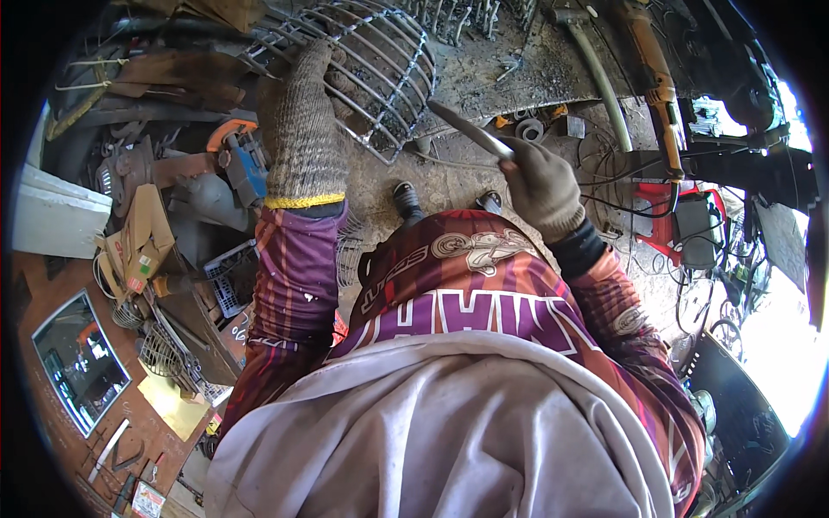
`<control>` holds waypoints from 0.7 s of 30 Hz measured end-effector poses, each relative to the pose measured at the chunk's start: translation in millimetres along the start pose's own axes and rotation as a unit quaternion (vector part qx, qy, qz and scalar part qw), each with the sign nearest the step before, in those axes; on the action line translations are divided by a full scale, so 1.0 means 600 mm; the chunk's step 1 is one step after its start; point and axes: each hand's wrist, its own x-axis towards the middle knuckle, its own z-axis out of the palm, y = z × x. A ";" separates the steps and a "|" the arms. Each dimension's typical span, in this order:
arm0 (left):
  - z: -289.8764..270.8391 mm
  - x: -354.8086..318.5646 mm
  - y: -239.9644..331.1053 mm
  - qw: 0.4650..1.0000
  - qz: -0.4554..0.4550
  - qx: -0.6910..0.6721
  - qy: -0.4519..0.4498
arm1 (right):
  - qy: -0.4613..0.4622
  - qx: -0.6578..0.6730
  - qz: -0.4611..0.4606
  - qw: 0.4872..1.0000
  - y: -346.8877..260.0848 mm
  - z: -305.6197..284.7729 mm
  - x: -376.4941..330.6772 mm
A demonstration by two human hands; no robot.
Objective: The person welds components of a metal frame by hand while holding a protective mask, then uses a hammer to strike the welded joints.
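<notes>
A scoop-shaped basket of welded metal rods (399, 91) is held up at the top middle, over the workbench edge. My left hand (321, 62), in a long grey knitted glove with a yellow cuff, grips it; the fingers curl among the rods and are partly hidden by them. My right hand (540, 186), in a short knitted glove, is closed round a flat metal bar (471, 131). The bar's darker, tapered end points up and left, close to the basket's right rim. Whether it touches the rim I cannot tell.
A dark workbench (484, 86) holds upright metal rods (466, 19), a long-handled hammer (600, 78) and an orange power tool (658, 86). Cables and a red-and-grey machine (695, 224) are at right. A blue-and-orange cut-off machine (246, 164) and cardboard box (142, 233) lie left.
</notes>
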 end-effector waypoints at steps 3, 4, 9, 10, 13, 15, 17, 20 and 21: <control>0.001 0.003 -0.003 1.000 0.005 0.006 0.001 | -0.021 -0.022 0.013 0.999 -0.009 0.003 0.010; 0.004 0.003 -0.005 1.000 0.004 -0.006 0.008 | 0.002 0.012 -0.001 1.000 -0.010 0.002 0.009; -0.004 0.011 -0.014 0.999 0.014 -0.028 -0.010 | -0.035 -0.019 0.026 0.999 -0.004 0.009 0.014; -0.005 0.011 -0.015 0.999 0.015 -0.040 -0.011 | -0.036 -0.019 0.026 0.999 -0.002 0.008 0.013; -0.004 0.004 -0.001 1.000 -0.012 0.005 -0.003 | -0.039 0.065 0.098 0.992 0.000 0.007 0.009; -0.004 0.010 -0.006 1.000 -0.003 -0.005 0.000 | -0.048 0.082 0.118 0.988 0.000 0.002 0.011; -0.007 0.010 -0.008 1.000 0.005 -0.009 0.006 | -0.033 0.108 0.127 0.986 -0.007 0.002 0.011; -0.010 0.009 -0.009 1.000 -0.016 -0.008 0.007 | -0.007 0.089 0.070 0.994 -0.012 -0.003 0.001; -0.015 0.016 -0.015 1.000 -0.008 0.000 0.005 | -0.008 0.089 0.070 0.993 -0.013 -0.003 0.003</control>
